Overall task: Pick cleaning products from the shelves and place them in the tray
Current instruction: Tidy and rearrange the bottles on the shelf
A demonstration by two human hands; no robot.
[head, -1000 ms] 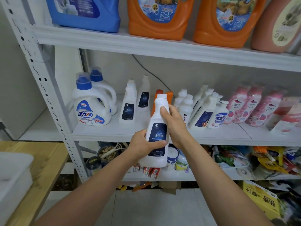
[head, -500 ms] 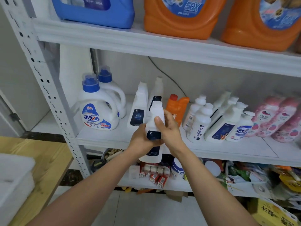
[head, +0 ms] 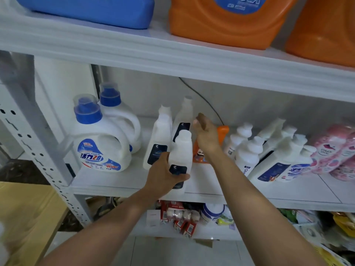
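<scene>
Though smooth and likely slippery, the rigid white bottle [head: 181, 148] looks light enough for the left hand [head: 165, 175] wrapped round its lower body; right hand [head: 206, 135] open, empty.

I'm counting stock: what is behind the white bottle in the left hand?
A taller white bottle stands right behind it, an orange bottle beside that. The held bottle and right hand cover much of both.

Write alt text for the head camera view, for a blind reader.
A person's left hand grips a white bottle with a dark label at the front of a white shelf, while the right hand hovers open beside its cap. Blue-capped detergent jugs stand to the left.
</scene>
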